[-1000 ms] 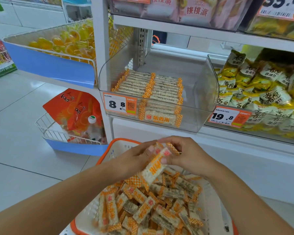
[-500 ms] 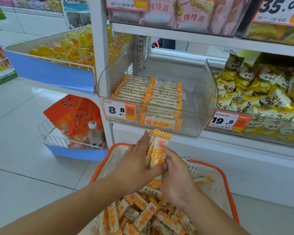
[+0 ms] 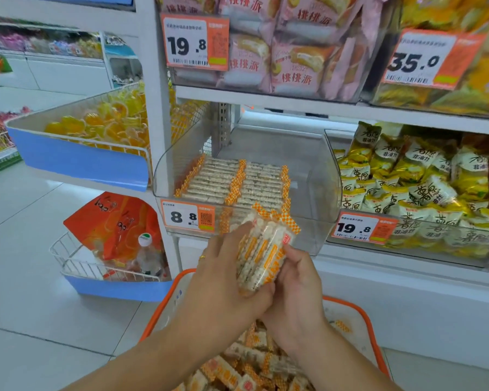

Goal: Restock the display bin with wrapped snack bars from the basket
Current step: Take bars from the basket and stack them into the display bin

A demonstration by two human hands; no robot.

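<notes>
Both forearms are bare from the bottom of the frame up to the wrists, with no sleeve, watch or bracelet showing. The left hand point(image 3: 226, 277) wears a thin gold-coloured ring point(image 3: 202, 257), seemingly on the ring finger. The right hand point(image 3: 295, 294) carries no jewellery; its fingernails look short and unpainted.

Open way into the bin

We see free room above the display bin point(image 3: 316, 176) and its rows of snack bars point(image 3: 232, 182); the shelf point(image 3: 294, 104) overhead and clear side walls hem it.
</notes>
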